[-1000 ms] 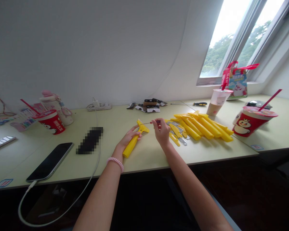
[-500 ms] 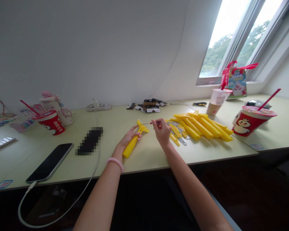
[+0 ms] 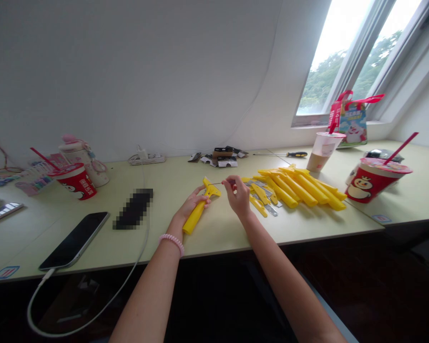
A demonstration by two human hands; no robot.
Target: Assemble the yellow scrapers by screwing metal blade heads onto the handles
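Note:
My left hand grips the handle of a yellow plastic scraper, whose wide head points up and to the right. My right hand pinches a thin metal pin between its fingertips, level with the scraper head, and the pin's tip is close to that head. Just right of this hand lies a pile of yellow scrapers with loose metal blades at its left side.
A black phone with a white cable and a pixelated dark object lie to the left. A screwdriver, a milk tea cup and a red cup with a straw stand beyond the pile.
My right hand has shifted slightly left, bringing the pin a little nearer the scraper head. My left hand and the scraper have barely moved.

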